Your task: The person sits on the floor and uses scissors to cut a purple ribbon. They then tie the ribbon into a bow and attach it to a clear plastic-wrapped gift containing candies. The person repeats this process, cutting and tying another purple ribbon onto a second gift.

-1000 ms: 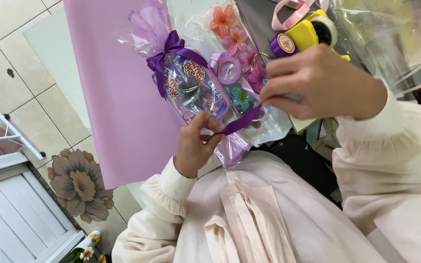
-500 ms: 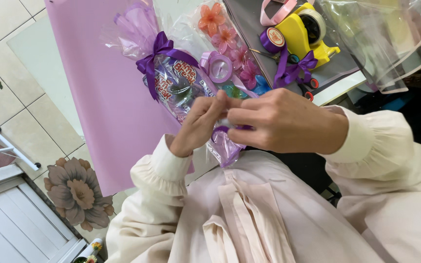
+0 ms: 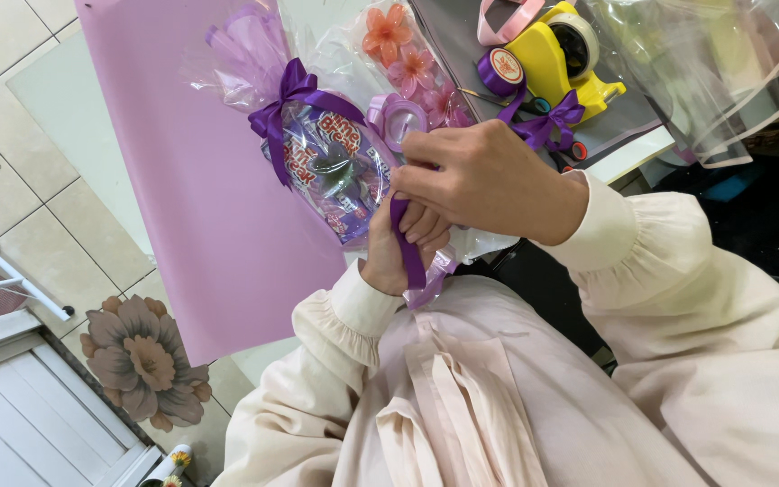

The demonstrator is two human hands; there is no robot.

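We are holding the cellophane gift packet (image 3: 331, 167) slanted, its long axis running from its bowed top at upper left down to our left hand (image 3: 398, 248), clamped around its lower end. Our right hand (image 3: 484, 176) is pinching the purple ribbon (image 3: 407, 248). The lilac paper sheet (image 3: 187, 180) is lying beneath, and the yellow tape dispenser (image 3: 561, 59) is crowding the bench edge (image 3: 642, 153).

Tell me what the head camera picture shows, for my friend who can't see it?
Two hands work a purple ribbon at the near end of a clear cellophane gift bag: the left hand grips the bag's end, the right hand pinches above it. A purple bow ties the bag's far end, and a yellow tape dispenser sits beyond.
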